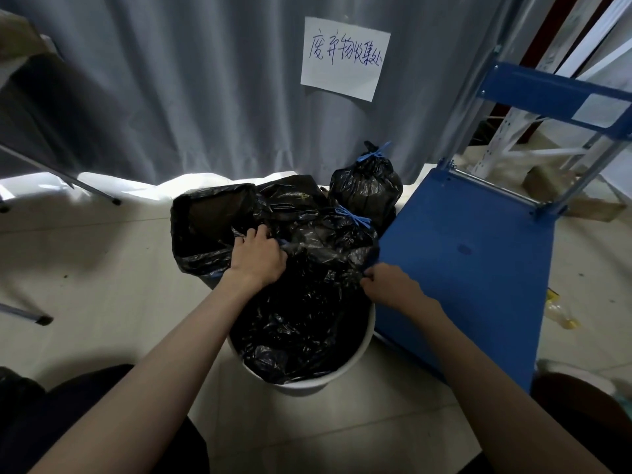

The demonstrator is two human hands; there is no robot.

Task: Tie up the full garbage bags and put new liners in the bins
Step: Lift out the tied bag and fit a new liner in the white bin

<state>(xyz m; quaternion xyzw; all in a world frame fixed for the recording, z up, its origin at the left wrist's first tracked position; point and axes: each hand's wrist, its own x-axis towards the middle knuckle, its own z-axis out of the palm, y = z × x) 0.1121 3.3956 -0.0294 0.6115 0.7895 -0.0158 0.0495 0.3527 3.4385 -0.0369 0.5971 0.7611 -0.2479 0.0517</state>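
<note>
I am gripping the black liner [301,302] with left hand [258,258] and right hand [390,287], spreading it evenly over the white bin [355,367] rim.

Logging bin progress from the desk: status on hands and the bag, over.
Left hand and right hand both gripping black bag in white bin. Two tied bags behind. Blue cart close on right, not blocking.

Grey curtain [191,90] with handwritten paper sign [345,58]; blue platform cart [468,254], white shelving upright [506,138]
</note>
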